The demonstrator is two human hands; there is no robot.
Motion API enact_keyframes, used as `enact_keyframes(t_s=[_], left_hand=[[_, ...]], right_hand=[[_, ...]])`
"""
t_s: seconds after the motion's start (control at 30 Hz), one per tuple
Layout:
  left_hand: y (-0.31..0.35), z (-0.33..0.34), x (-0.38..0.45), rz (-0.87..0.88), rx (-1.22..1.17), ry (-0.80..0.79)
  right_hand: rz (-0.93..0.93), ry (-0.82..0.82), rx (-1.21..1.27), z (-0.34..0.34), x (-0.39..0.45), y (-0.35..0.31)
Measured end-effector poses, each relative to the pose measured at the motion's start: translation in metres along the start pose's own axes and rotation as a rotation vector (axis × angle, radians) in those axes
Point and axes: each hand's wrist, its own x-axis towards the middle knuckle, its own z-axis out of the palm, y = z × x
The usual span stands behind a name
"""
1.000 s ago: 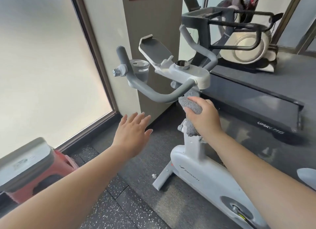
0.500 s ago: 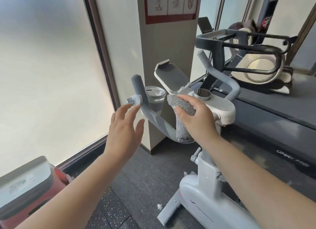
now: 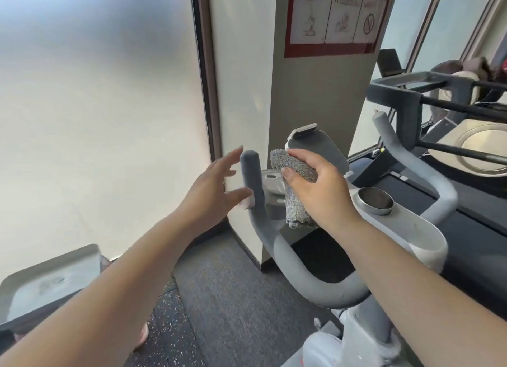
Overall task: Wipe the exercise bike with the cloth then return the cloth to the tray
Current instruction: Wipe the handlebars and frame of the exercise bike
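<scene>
The right hand (image 3: pixel 321 191) grips the grey cloth (image 3: pixel 295 183) against the exercise bike (image 3: pixel 323 281), beside its left handlebar grip (image 3: pixel 251 174). The left hand (image 3: pixel 212 191), fingers spread wide, hovers at the grip's nine o'clock. The tray (image 3: pixel 49 279) sits at seven o'clock.

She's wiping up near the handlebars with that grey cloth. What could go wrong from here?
The cloth hangs loose below the right hand, right beside the cup holder; its tail might snag there or slip from the grip. The open left hand is close to the upright handlebar end and could bump it.
</scene>
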Motion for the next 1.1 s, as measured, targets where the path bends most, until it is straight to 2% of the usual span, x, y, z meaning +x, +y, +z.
enact_keyframes(t_s=[0.3,0.5,0.87,1.03,1.1], left_hand=[[-0.009,-0.01,0.014,0.041,-0.043,-0.05],[-0.013,-0.019,0.028,0.101,-0.001,-0.08],[-0.028,-0.022,0.04,0.256,0.029,-0.089],[-0.035,-0.021,0.042,0.278,-0.043,-0.121],[-0.036,-0.022,0.045,0.3,-0.044,-0.125]], right_hand=[[-0.009,-0.034,-0.001,0.013,0.02,0.0],[-0.062,-0.048,-0.062,0.047,0.033,-0.018],[0.027,0.127,-0.163,0.06,-0.002,-0.009],[0.01,0.302,-0.205,0.06,0.019,-0.028],[0.07,0.267,-0.264,0.067,0.025,-0.031]])
